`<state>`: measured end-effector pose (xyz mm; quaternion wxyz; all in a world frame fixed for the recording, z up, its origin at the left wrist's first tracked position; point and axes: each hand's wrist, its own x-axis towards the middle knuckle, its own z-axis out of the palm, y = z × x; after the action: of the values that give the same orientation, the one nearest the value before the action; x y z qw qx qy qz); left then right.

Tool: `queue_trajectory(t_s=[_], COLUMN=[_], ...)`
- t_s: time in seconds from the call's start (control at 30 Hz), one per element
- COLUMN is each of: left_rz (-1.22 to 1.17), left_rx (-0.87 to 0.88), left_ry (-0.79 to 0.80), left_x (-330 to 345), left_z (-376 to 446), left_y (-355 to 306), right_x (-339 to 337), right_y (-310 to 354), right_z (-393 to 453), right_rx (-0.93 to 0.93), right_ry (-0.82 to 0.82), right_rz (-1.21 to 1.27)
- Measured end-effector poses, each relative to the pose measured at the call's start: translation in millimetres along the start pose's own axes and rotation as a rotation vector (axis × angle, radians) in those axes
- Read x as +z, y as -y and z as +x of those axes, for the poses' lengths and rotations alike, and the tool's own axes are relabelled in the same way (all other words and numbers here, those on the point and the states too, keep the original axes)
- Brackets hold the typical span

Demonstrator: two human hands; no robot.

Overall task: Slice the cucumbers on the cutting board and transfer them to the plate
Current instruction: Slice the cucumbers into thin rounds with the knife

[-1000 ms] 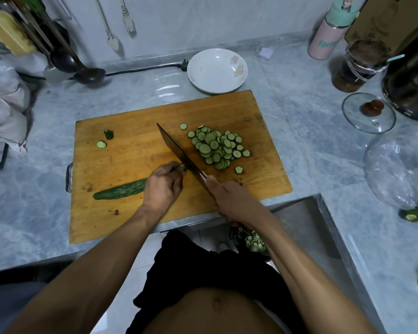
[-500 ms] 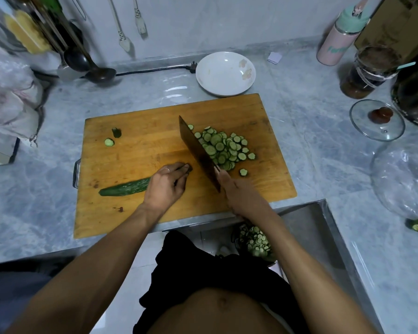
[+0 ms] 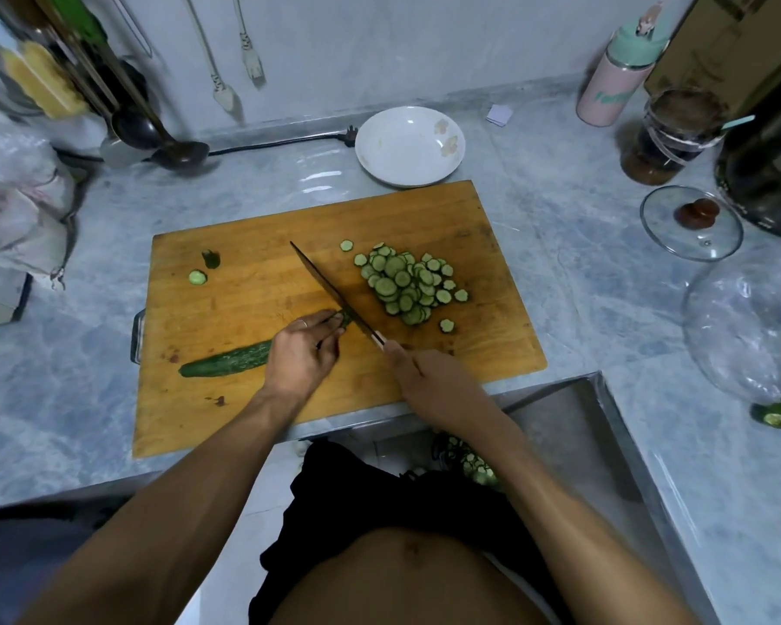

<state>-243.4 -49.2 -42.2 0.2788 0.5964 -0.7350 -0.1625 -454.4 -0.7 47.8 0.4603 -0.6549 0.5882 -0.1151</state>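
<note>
green cucumber [image 3: 226,364] under left fingers [image 3: 330,318] | right fingers [image 3: 395,351] grip knife [image 3: 330,290]

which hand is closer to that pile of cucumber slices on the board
Right. The right hand, gripping the knife, sits just below the slice pile. The left hand holds the cucumber farther left, across the blade.

There is 1 view only, from a wide-angle camera worn on the person's head. It looks forward and steeply down, close over the counter. The left hand [image 3: 299,354] and right hand [image 3: 429,376] sit near mid-frame, and beyond their fingers the cutting board [image 3: 244,412] stretches toward the back wall. Below the fingers, both forearms and the torso fill the frame's lower part, and straight lines bow near the edges.
</note>
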Motion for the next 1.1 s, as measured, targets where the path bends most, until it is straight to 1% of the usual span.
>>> queue_trajectory(t_s=[0.17,0.4,0.47,0.57,0.63,0.77,0.83,0.93,1.03,1.1], left_rz=[0.006,0.006,0.021,0.023,0.025,0.035,0.038,0.064,0.092,0.089], left_rx=[-0.035,-0.029,-0.01,-0.014,-0.027,-0.035,-0.041,-0.023,-0.007,-0.029], left_ry=[-0.026,-0.035,-0.018,-0.001,0.004,0.009,0.004,0.028,0.071,0.074], left_x=[2.1,2.1,3.0,3.9,4.3,3.0,1.4,-1.1,-4.2,-6.7], left_z=[-1.1,-2.2,-1.6,-1.4,-1.9,-0.8,-0.8,-2.2,-1.6,0.3], left_y=[-3.5,-6.5,-4.8,-2.9,-3.0,-6.1,-8.1,-7.6,-6.6,-9.4], right_x=[-2.9,-5.9,-7.6,-12.3,-9.6,9.1,13.4,5.2,-8.5,-18.7], right_y=[0.2,0.4,0.6,-3.2,-4.7,-2.9,-3.7,-5.9,-12.4,-18.1], right_z=[-4.4,-2.8,0.1,7.1,14.6,24.2,25.2,27.1,30.0,31.1], right_rx=[-0.006,-0.009,0.004,0.075,0.082,0.034,0.017,0.025,0.047,0.069], right_ry=[0.015,0.037,0.059,0.091,0.098,0.051,0.035,0.034,-0.011,-0.038], right_rz=[0.016,0.013,0.054,0.193,0.186,0.044,0.012,0.018,0.045,0.065])
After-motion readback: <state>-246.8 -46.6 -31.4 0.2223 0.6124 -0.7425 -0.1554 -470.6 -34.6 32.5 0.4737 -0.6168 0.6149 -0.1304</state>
